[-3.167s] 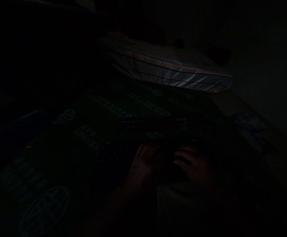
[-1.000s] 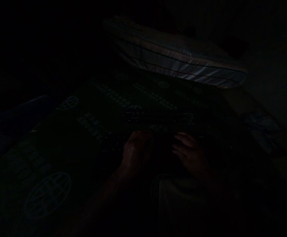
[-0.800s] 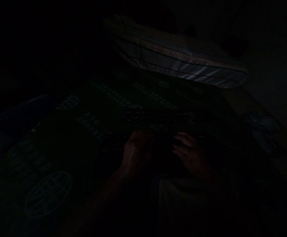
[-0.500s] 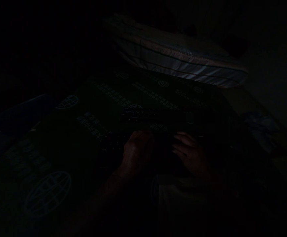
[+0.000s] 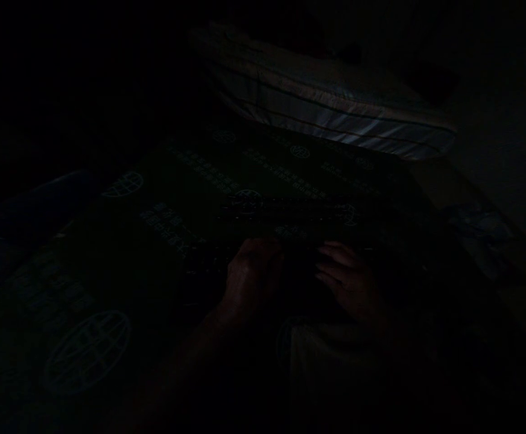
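Note:
The scene is very dark. My left hand [image 5: 250, 274] is curled, knuckles up, on a dark thing that I cannot make out. My right hand [image 5: 348, 282] lies just to its right, its fingers bent and pressed together toward the left hand over the same dark patch. Both rest on a dark green sheet [image 5: 154, 199] printed with globe emblems and lines of pale text. Just beyond my fingers lies a long dark strip with small glints [image 5: 290, 211].
A striped, shiny cushion or folded bedding [image 5: 326, 114] lies across the far side. A pale cloth [image 5: 330, 355] shows below my hands. A dim bluish surface [image 5: 32, 205] is at the left. Crumpled stuff [image 5: 480, 229] lies at the right by a pale wall.
My left hand, flat with fingers stretched at first, is now curled. In the last second both hands have stayed almost still. The view has tilted up slightly.

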Tool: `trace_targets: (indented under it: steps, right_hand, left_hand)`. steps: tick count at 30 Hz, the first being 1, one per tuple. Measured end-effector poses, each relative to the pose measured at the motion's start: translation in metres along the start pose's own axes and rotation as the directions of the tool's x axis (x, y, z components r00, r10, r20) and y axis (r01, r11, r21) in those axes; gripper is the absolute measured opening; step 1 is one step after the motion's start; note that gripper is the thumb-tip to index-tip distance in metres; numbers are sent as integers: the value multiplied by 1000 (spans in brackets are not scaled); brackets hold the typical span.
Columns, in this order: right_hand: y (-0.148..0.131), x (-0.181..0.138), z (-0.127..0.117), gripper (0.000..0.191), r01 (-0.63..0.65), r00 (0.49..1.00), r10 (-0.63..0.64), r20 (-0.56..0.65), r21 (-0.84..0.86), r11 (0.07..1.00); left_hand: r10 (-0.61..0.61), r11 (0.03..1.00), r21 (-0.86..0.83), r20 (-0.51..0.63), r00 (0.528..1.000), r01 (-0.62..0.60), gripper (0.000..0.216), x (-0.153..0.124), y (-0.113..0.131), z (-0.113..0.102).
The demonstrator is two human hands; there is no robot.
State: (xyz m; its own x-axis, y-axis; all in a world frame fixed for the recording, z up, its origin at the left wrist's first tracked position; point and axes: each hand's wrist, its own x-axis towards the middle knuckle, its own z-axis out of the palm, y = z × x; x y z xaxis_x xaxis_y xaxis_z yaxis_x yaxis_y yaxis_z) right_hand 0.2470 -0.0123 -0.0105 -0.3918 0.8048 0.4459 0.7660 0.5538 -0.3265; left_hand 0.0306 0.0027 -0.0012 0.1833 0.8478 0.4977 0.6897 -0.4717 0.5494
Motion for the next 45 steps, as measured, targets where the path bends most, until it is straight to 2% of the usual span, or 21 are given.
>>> trace_targets:
  steps: [13, 28, 35, 41, 45]
  right_hand:
    - [2, 0, 2, 17, -46, 999, 47, -10, 23, 999]
    - [1, -2, 3, 16, -42, 999, 42, -4, 25, 999]
    - [-4, -6, 3, 19, -3, 1000, 2, -16, -70, 998]
    - [-8, -12, 4, 23, 82, 996, -88, -12, -269, 960]
    - [-11, -15, 2, 23, 144, 990, -137, 44, -355, 924]
  left_hand:
    - [11, 1000, -21, 2, 1000, -11, 16, -1, -2, 1]
    - [12, 1000, 14, 26, 1000, -13, 16, 0, -2, 2]
    - [166, 982, 88, -1, 986, -165, 18, -2, 2, 4]
    - [291, 952, 77, 87, 953, -297, 15, -11, 12, 9]
    - [338, 934, 77, 133, 932, -350, 18, -17, 14, 15]
